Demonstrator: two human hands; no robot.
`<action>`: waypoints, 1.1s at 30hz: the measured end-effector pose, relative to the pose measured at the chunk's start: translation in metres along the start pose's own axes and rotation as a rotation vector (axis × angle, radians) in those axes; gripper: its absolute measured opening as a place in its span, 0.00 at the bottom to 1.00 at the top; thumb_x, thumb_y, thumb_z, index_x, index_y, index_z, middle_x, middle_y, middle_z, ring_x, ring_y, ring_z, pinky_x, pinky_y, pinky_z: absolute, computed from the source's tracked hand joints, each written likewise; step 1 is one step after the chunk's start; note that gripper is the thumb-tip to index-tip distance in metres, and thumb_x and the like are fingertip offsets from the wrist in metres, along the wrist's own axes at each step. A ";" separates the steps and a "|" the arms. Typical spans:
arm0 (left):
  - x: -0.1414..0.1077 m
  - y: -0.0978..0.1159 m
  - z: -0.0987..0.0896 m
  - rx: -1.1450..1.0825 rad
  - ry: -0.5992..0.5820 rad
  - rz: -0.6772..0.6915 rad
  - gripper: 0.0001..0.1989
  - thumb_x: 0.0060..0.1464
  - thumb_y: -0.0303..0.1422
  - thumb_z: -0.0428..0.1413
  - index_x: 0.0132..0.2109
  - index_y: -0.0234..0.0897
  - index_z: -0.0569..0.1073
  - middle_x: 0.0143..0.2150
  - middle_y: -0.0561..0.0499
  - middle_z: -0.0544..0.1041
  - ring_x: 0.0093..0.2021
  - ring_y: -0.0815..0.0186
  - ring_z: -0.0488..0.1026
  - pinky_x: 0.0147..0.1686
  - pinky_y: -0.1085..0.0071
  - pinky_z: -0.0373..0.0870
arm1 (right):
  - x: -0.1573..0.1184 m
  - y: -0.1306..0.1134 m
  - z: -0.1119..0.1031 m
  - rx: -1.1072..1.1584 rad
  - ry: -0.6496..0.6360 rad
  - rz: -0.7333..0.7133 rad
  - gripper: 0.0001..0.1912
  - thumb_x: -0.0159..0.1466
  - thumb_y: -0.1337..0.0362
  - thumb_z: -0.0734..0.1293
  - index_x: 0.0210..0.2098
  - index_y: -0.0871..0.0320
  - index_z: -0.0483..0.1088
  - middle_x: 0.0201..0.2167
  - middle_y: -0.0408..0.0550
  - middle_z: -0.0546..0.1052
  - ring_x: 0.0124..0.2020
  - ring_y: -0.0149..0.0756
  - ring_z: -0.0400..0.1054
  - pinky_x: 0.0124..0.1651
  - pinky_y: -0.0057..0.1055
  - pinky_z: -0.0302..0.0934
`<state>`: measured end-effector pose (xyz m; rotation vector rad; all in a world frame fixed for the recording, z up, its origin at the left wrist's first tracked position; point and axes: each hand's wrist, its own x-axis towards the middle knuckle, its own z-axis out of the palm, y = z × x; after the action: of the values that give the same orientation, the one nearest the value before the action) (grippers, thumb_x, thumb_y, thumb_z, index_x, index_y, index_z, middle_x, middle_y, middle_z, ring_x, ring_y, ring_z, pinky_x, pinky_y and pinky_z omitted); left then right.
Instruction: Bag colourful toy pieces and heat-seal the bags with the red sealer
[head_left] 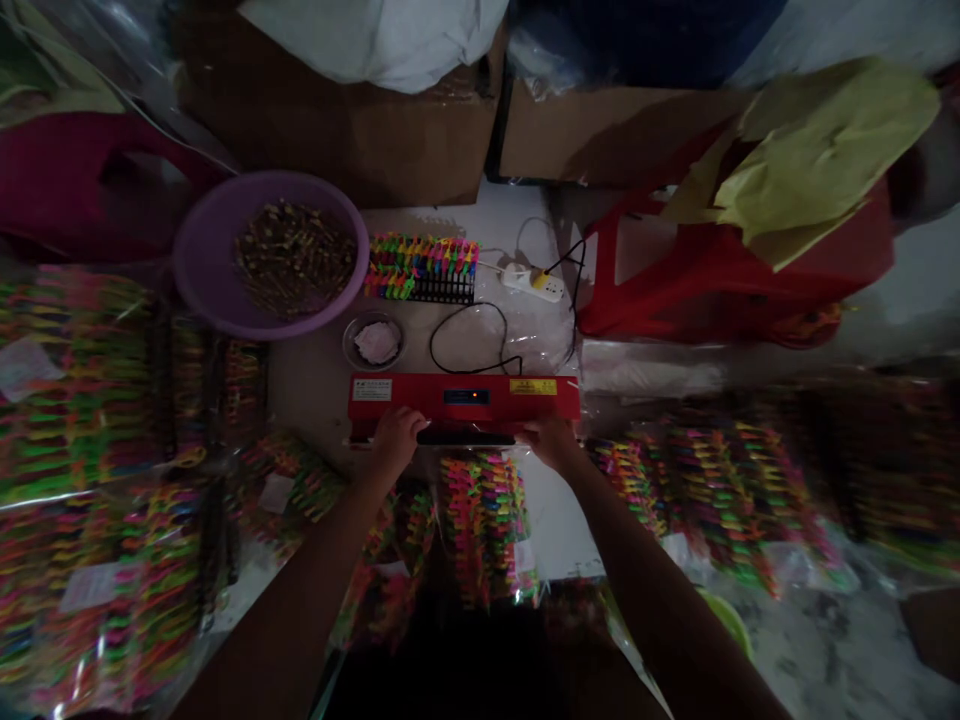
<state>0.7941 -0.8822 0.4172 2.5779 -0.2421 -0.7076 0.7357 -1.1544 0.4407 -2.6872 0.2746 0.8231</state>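
Observation:
A red bag sealer (420, 384) with a small lit display lies across the middle in front of me. A clear plastic bag (487, 530) of small bright-coloured plastic pieces lies on my side of it, its top edge against the sealer's dark front strip. My left hand (397, 436) is closed in a pinch at the left end of that edge. At the right end, my right hand (550, 441) pinches too. The thin film between the fingers is hard to see in the dim light.
Behind the sealer are a small bowl (375, 340) with white paper slips, a purple basin (202, 270) of brass-coloured pieces, a black rack (442, 288) of coloured pieces and a power strip (534, 282). A red stool (675, 280) stands right. Filled bags (75, 400) lie on both sides.

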 end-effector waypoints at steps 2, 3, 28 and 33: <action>-0.001 0.002 -0.001 0.013 -0.007 -0.040 0.10 0.58 0.33 0.48 0.35 0.41 0.75 0.37 0.50 0.77 0.42 0.64 0.70 0.45 0.70 0.61 | 0.005 0.002 -0.006 -0.107 -0.025 -0.034 0.10 0.62 0.60 0.64 0.35 0.57 0.75 0.40 0.52 0.76 0.46 0.40 0.66 0.42 0.29 0.55; -0.001 0.003 -0.001 0.017 -0.010 -0.065 0.10 0.58 0.34 0.48 0.36 0.41 0.75 0.37 0.50 0.77 0.41 0.64 0.71 0.42 0.70 0.62 | 0.006 0.003 -0.008 -0.121 -0.046 -0.040 0.12 0.63 0.59 0.62 0.35 0.58 0.75 0.40 0.53 0.76 0.45 0.40 0.67 0.41 0.29 0.55; 0.001 -0.010 0.035 0.141 0.451 0.178 0.09 0.58 0.33 0.47 0.35 0.37 0.70 0.62 0.41 0.60 0.61 0.53 0.53 0.59 0.51 0.47 | 0.016 0.030 0.052 -0.078 0.637 -0.181 0.12 0.65 0.64 0.54 0.32 0.60 0.67 0.35 0.54 0.70 0.42 0.44 0.58 0.51 0.44 0.49; 0.001 -0.019 0.053 0.102 0.545 0.204 0.08 0.57 0.33 0.48 0.36 0.36 0.70 0.60 0.37 0.62 0.63 0.52 0.52 0.60 0.48 0.46 | 0.018 0.032 0.069 -0.105 0.898 -0.277 0.12 0.65 0.62 0.55 0.30 0.59 0.65 0.42 0.56 0.69 0.50 0.47 0.58 0.54 0.46 0.51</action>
<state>0.7682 -0.8858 0.3668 2.6742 -0.3600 0.0901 0.7066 -1.1614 0.3691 -2.9192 0.0422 -0.4949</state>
